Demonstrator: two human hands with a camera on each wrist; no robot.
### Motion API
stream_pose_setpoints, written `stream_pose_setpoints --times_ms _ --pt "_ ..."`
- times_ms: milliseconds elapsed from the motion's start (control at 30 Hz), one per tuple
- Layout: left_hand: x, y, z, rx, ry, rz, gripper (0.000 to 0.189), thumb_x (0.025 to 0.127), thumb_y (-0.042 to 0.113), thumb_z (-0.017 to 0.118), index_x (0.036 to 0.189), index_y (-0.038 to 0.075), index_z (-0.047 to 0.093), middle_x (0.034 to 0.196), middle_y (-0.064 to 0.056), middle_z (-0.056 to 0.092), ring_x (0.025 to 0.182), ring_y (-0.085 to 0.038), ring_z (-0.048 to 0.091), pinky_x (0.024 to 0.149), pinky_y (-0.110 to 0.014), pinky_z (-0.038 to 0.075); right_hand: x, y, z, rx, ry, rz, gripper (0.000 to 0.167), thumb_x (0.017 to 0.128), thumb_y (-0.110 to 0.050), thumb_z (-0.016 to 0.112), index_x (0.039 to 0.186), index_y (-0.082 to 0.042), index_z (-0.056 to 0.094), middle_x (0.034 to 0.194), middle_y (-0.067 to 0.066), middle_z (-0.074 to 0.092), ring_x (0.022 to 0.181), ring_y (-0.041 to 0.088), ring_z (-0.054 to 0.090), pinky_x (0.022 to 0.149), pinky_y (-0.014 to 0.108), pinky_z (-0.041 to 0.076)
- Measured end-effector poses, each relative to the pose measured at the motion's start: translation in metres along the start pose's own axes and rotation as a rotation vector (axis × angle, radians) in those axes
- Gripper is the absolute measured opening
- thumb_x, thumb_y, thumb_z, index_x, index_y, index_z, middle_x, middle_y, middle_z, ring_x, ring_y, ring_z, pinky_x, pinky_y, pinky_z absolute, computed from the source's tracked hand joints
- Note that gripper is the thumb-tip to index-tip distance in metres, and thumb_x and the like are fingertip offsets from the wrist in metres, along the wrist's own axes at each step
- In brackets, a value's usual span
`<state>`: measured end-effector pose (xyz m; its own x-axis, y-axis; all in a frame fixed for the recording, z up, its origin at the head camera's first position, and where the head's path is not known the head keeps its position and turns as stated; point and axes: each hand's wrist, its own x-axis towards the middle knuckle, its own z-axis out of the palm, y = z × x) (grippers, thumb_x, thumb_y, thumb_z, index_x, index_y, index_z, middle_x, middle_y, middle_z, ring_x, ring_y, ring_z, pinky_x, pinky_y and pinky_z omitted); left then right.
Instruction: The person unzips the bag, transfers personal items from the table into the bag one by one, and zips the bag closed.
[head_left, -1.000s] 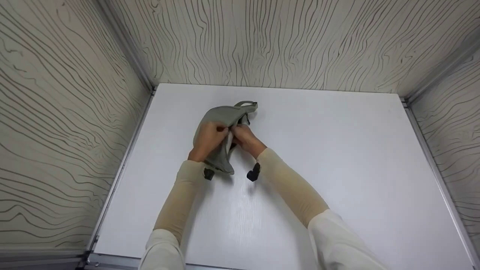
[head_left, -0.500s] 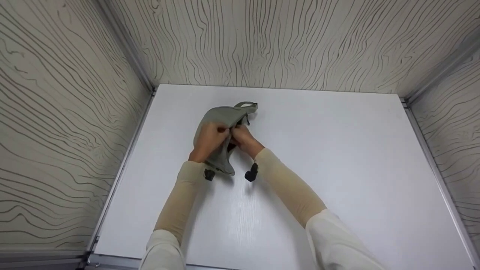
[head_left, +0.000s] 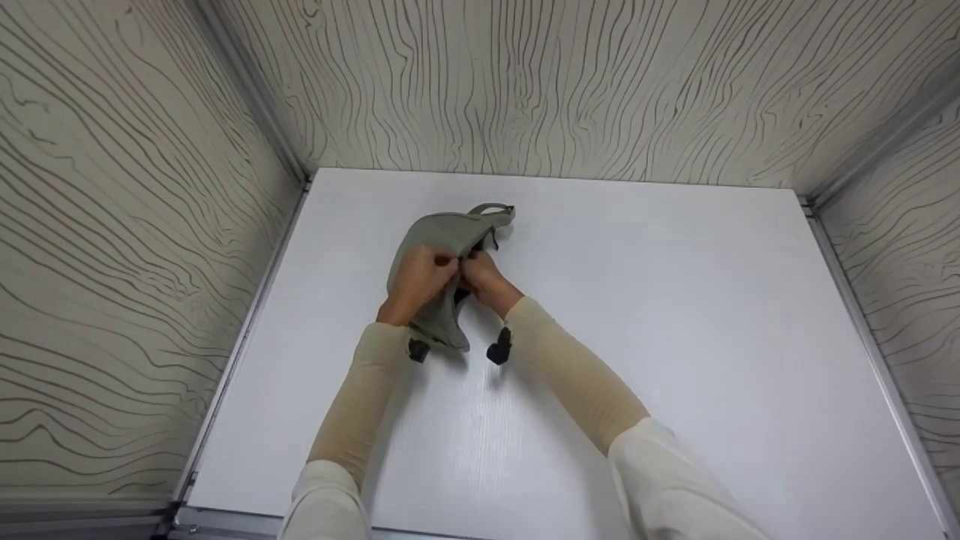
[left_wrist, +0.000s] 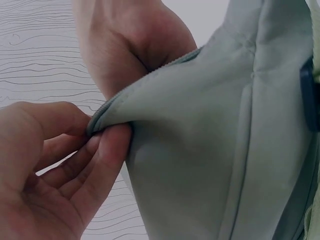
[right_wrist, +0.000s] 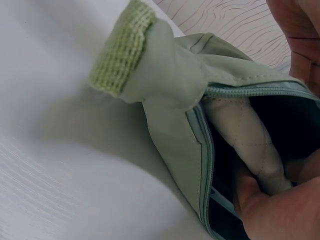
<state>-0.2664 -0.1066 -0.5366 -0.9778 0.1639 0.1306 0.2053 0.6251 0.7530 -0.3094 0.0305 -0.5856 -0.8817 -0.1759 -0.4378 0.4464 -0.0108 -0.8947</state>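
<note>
A grey-green bag [head_left: 442, 229] with an open zipper stands on the white table, a strap loop at its far end. My left hand [head_left: 416, 281] pinches the zippered edge of the opening between thumb and fingers, as the left wrist view [left_wrist: 55, 160] shows. Reaching into the opening is my right hand [head_left: 489, 281]. Inside the bag, in the right wrist view, lies a pale quilted, stitched item [right_wrist: 245, 127], and the right thumb and fingers [right_wrist: 270, 210] close around its lower end. The rest of that item is hidden in the dark interior.
The white table [head_left: 675, 337] extends to the right and toward the front. Wood-patterned panels [head_left: 525, 90] enclose it at the back and sides, with metal rails at the corners. A small black device [head_left: 499, 349] hangs at each wrist.
My right hand and forearm have shifted slightly left, a little deeper against the bag opening. The left hand keeps its hold on the edge, and the bag stays almost in place.
</note>
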Motion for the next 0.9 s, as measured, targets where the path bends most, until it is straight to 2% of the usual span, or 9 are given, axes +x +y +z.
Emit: stream_pose_setpoints --times_ms 400,533,733,900 --pt "-0.0015 -0.0002 0.0006 0.013 0.004 0.019 0.03 0.1 0.011 0.066 0.071 0.012 0.059 0.066 0.004 0.05 0.062 -0.014 0.049 0.06 -0.029 0.041 0.0004 0.0017 0.0006 -0.135 0.028 -0.034 0.015 0.102 -0.009 0.055 0.088 -0.012 0.05 0.063 -0.006 0.045 0.06 0.01 0.045 0.064 0.03 0.039" --pt "-0.0012 -0.0002 0.0007 0.012 0.002 0.017 0.029 0.1 0.011 0.066 0.072 0.011 0.06 0.067 0.003 0.05 0.063 -0.014 0.05 0.061 -0.03 0.041 0.0007 0.0012 0.0 -0.219 0.055 -0.046 0.004 0.1 -0.013 0.057 0.099 -0.009 0.058 0.077 -0.004 0.054 0.072 0.012 0.053 0.068 0.027 0.045" --pt "-0.0013 -0.0015 0.0017 0.016 0.002 0.006 0.028 0.099 0.011 0.067 0.072 0.011 0.06 0.067 0.004 0.051 0.064 -0.014 0.05 0.061 -0.03 0.041 0.0025 0.0023 -0.0028 -0.285 0.059 -0.044 0.027 0.1 -0.017 0.06 0.12 -0.001 0.064 0.097 0.003 0.061 0.082 0.014 0.059 0.072 0.027 0.049" --pt "-0.0002 -0.0038 0.0036 -0.006 -0.004 0.022 0.026 0.099 0.011 0.066 0.073 0.008 0.064 0.066 0.002 0.052 0.063 -0.015 0.05 0.061 -0.03 0.041 0.0023 0.0028 -0.0039 -0.28 0.059 -0.069 0.033 0.1 -0.017 0.059 0.126 0.002 0.065 0.103 0.005 0.064 0.084 0.014 0.062 0.075 0.028 0.053"
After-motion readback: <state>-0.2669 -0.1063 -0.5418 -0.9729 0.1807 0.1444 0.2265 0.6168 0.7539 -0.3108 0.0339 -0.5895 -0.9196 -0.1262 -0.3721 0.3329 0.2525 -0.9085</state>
